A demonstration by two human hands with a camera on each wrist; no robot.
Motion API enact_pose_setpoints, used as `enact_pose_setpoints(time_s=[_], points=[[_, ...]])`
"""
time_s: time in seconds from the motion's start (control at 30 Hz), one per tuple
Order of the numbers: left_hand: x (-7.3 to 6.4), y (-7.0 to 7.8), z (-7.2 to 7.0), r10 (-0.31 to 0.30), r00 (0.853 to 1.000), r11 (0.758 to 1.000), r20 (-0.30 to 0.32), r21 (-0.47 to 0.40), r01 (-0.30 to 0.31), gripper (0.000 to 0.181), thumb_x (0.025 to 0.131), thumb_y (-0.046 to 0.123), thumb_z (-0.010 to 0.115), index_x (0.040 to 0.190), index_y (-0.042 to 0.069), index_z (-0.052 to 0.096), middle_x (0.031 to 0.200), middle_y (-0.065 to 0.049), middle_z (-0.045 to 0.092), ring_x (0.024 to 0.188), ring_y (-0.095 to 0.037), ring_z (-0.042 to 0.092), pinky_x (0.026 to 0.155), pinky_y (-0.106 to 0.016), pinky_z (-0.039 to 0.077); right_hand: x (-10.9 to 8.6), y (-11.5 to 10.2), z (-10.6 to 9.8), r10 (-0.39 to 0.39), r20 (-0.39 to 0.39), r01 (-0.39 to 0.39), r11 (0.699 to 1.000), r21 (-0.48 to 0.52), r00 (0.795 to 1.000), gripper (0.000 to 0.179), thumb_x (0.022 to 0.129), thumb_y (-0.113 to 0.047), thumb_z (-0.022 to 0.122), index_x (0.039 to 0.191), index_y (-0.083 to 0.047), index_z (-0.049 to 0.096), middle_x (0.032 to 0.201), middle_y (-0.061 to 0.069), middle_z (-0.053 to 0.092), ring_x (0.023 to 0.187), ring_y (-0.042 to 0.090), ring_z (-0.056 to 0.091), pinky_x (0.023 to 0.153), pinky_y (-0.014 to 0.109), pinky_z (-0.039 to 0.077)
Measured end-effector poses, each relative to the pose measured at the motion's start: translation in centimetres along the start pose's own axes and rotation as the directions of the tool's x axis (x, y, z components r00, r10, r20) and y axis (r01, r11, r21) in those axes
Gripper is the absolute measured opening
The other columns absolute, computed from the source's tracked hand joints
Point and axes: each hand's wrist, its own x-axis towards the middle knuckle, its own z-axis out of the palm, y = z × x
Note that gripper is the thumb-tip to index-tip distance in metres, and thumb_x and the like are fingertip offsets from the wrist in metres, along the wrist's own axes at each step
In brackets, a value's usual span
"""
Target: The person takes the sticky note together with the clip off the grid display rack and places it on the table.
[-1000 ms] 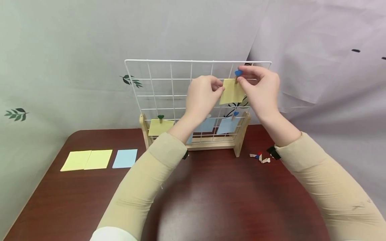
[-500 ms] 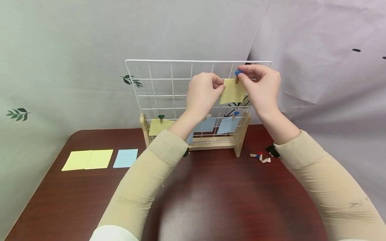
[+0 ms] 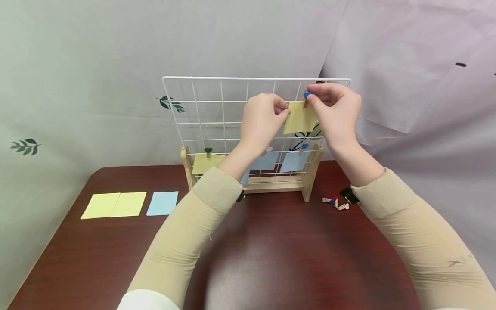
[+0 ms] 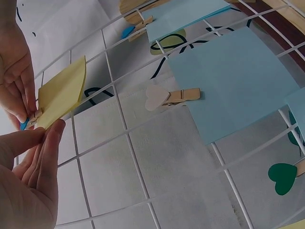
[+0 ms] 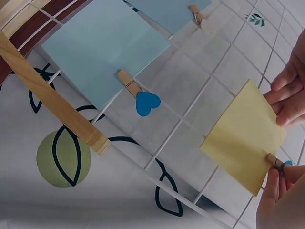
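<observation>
My left hand [image 3: 262, 120] pinches the left edge of a yellow sticky note [image 3: 299, 118] against the upper right of a white wire grid [image 3: 205, 112]. My right hand [image 3: 338, 113] pinches a small wooden clothespin with a blue heart [image 3: 308, 94] at the note's top edge. In the right wrist view the peg's wooden jaws overlap the edge of the yellow note [image 5: 245, 136]. Lower on the grid hang blue notes [image 4: 233, 81], one under a white-heart clothespin [image 4: 183, 95] and one under a blue-heart clothespin [image 5: 138, 95]. A yellow note [image 3: 207, 163] hangs at lower left under a green-heart clothespin [image 3: 208, 150].
Wooden feet [image 3: 310, 172] hold the grid upright on a dark red-brown table [image 3: 271, 254]. Yellow note pads [image 3: 128, 204] and a blue pad [image 3: 162, 203] lie at the left. Several loose clothespins [image 3: 336, 202] lie by the right forearm. A pale cloth hangs behind.
My right thumb has shifted slightly up onto the blue heart, which now looks more tilted. My left hand and the yellow note stay nearly in place.
</observation>
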Motion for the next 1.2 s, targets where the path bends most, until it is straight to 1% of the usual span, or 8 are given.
enact_pose_setpoints(time_s=[0.23,0.4,0.47,0.5,0.67,0.73,0.97,1.2], points=[[-0.03,0.03,0.15,0.005,1.0,1.0,-0.002,-0.021,-0.005,0.013,0.1,0.023,0.076,0.104,0.014,0.085,0.095,0.002,0.083,0.083,-0.008,0.074,0.07,-0.021,0.055,-0.18,0.01,0.13,-0.005,-0.021,0.005,1.0,-0.006,1.0,0.012,0.093,0.001,0.076,0.102,-0.001,0.084,0.099,0.011,0.084,0.074,0.002,0.072,0.076,0.013,0.058],[-0.05,0.04,0.19,0.006,1.0,1.0,0.001,-0.018,-0.006,0.013,0.101,0.023,0.076,0.104,0.014,0.085,0.095,0.002,0.083,0.083,-0.008,0.074,0.071,-0.021,0.055,-0.28,0.12,0.17,-0.012,-0.036,0.012,1.0,-0.005,0.999,0.012,0.092,0.0,0.076,0.101,-0.001,0.084,0.101,0.014,0.083,0.074,0.002,0.072,0.076,0.013,0.058],[-0.06,0.02,0.18,0.006,1.0,1.0,0.002,-0.019,-0.006,0.013,0.101,0.023,0.075,0.104,0.014,0.085,0.095,0.002,0.083,0.083,-0.009,0.075,0.072,-0.022,0.056,-0.35,0.13,0.19,-0.011,-0.044,0.011,1.0,0.001,0.999,0.011,0.092,0.0,0.077,0.1,-0.002,0.084,0.1,0.013,0.083,0.074,0.002,0.072,0.076,0.013,0.058],[-0.07,0.01,0.18,0.005,1.0,1.0,0.002,-0.019,-0.005,0.013,0.101,0.023,0.075,0.104,0.014,0.085,0.096,0.002,0.083,0.084,-0.009,0.075,0.072,-0.022,0.056,-0.38,0.13,0.22,-0.009,-0.047,0.009,1.0,0.008,0.999,0.011,0.092,0.0,0.077,0.1,-0.003,0.084,0.098,0.01,0.084,0.074,0.002,0.072,0.076,0.013,0.058],[-0.17,-0.06,0.09,0.003,1.0,1.0,0.002,-0.028,-0.003,0.012,0.1,0.022,0.076,0.104,0.014,0.085,0.096,0.002,0.083,0.084,-0.01,0.075,0.073,-0.024,0.057,-0.52,0.2,0.34,0.005,-0.062,-0.002,0.998,0.057,0.998,0.012,0.091,0.004,0.076,0.097,-0.003,0.084,0.081,-0.012,0.079,0.073,0.004,0.072,0.076,0.013,0.058],[-0.19,-0.08,0.06,0.004,1.0,0.999,0.001,-0.033,-0.004,0.012,0.1,0.022,0.076,0.103,0.014,0.085,0.095,0.002,0.083,0.084,-0.01,0.075,0.073,-0.024,0.057,-0.51,0.22,0.37,0.009,-0.066,-0.004,0.997,0.072,0.998,0.013,0.091,0.005,0.075,0.096,-0.003,0.085,0.078,-0.016,0.077,0.073,0.004,0.072,0.075,0.013,0.057],[-0.26,-0.17,0.07,0.014,1.0,0.999,-0.008,-0.03,-0.014,0.012,0.1,0.022,0.076,0.102,0.014,0.085,0.094,0.002,0.083,0.084,-0.01,0.075,0.074,-0.025,0.057,-0.36,0.35,0.4,0.036,-0.079,-0.027,0.993,0.112,0.996,0.017,0.09,0.007,0.076,0.093,-0.007,0.085,0.08,-0.012,0.079,0.074,0.004,0.073,0.075,0.014,0.058],[-0.26,-0.27,0.13,0.015,1.0,0.999,-0.008,-0.031,-0.015,0.012,0.1,0.021,0.076,0.102,0.014,0.085,0.095,0.003,0.083,0.084,-0.009,0.075,0.075,-0.025,0.057,-0.35,0.33,0.4,0.063,-0.08,-0.053,0.992,0.116,0.995,0.017,0.09,0.005,0.077,0.091,-0.01,0.086,0.083,-0.01,0.081,0.076,0.004,0.073,0.073,0.015,0.057]])
